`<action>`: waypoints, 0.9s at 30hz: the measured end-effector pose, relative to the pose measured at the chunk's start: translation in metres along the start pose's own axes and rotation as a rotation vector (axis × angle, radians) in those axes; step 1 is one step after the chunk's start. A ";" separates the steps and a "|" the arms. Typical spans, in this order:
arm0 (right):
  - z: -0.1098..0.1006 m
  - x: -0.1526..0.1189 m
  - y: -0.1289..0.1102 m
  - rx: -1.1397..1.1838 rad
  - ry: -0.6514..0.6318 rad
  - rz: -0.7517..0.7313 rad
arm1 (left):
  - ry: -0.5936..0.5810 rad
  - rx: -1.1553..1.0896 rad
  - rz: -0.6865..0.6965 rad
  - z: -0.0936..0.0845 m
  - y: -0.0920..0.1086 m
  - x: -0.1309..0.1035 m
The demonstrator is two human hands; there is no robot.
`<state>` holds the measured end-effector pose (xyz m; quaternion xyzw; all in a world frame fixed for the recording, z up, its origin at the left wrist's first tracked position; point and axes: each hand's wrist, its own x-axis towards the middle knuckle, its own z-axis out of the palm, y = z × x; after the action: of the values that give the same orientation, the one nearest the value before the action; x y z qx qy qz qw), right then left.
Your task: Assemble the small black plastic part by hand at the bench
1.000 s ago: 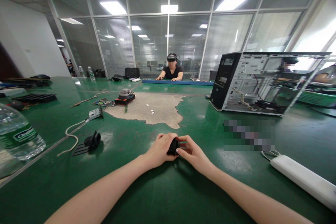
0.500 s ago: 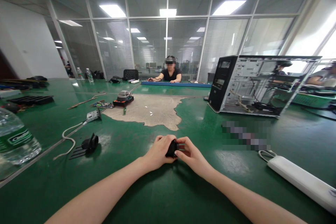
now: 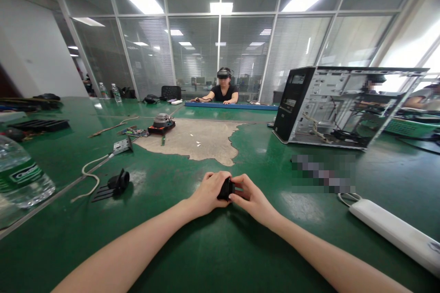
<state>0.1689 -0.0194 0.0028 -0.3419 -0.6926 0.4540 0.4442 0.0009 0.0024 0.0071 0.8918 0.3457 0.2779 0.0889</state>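
A small black part (image 3: 225, 189) is held between both hands over the green table (image 3: 213, 247), at the lower middle of the view. My left hand (image 3: 210, 193) wraps round its left side and top, with the fingers closed on it. From the right, my right hand (image 3: 250, 196) pinches the part's right edge between thumb and fingertips. Much of the part is hidden by the fingers, so its shape is hard to tell. Another black part with flat prongs (image 3: 118, 183) lies to the left of my hands.
An open computer case (image 3: 297, 105) stands at the right, with a white power strip (image 3: 392, 233) nearer. At left are a water bottle (image 3: 24, 176), a metal bracket with a cord (image 3: 122, 146) and a motor-like unit (image 3: 162, 123). A person (image 3: 224, 91) sits opposite.
The view has tilted slightly, so the table and my hands appear a little higher. Both hands keep their grip on the black part, with little visible change.
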 end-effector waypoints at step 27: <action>-0.006 0.001 0.001 -0.037 0.170 0.048 | 0.005 0.016 -0.008 0.002 -0.002 -0.001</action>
<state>0.1744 -0.0163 0.0028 -0.4039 -0.6522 0.4208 0.4841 0.0000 0.0036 0.0045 0.8904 0.3519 0.2769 0.0818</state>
